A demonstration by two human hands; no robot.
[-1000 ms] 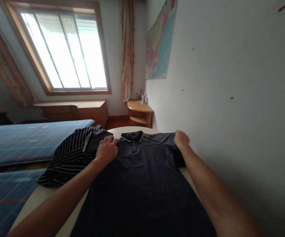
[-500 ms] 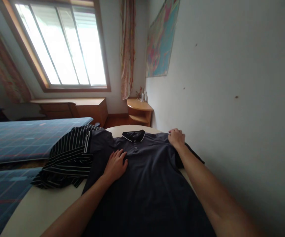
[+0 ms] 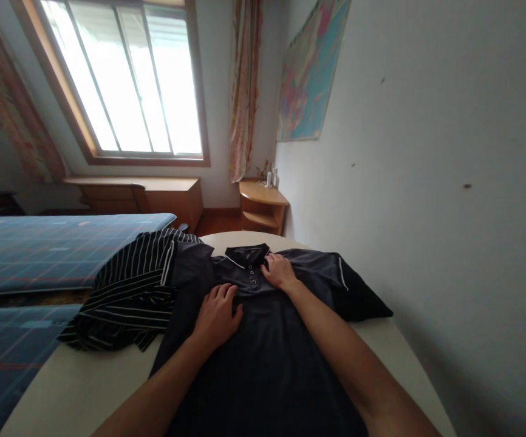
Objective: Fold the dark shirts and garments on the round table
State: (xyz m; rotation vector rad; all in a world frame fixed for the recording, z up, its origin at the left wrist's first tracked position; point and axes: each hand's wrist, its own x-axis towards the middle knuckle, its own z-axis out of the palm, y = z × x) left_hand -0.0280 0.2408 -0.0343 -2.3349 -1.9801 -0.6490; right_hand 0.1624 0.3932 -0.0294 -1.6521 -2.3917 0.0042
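Observation:
A dark polo shirt point(image 3: 263, 352) lies spread front side up on the pale table point(image 3: 85, 382), its white-edged collar away from me. My left hand point(image 3: 220, 315) rests on the chest, left of the buttons, with its fingers apart. Beside the collar, to the right of the buttons, my right hand point(image 3: 279, 271) touches the cloth with fingers spread and slightly bent. A black striped garment point(image 3: 130, 285) lies bunched at the left, partly under the shirt's left sleeve. Black cloth point(image 3: 363, 294) sticks out from under the right sleeve.
Blue plaid padded surfaces point(image 3: 62, 249) adjoin the table on the left. A white wall point(image 3: 449, 243) rises close on the right. Beyond the table stand a corner shelf point(image 3: 263, 193) and a wooden desk point(image 3: 172, 185) under the window.
My right hand has moved left from the shirt's right shoulder to beside the collar, uncovering the right sleeve. My left hand has stayed on the chest. The view has shifted slightly.

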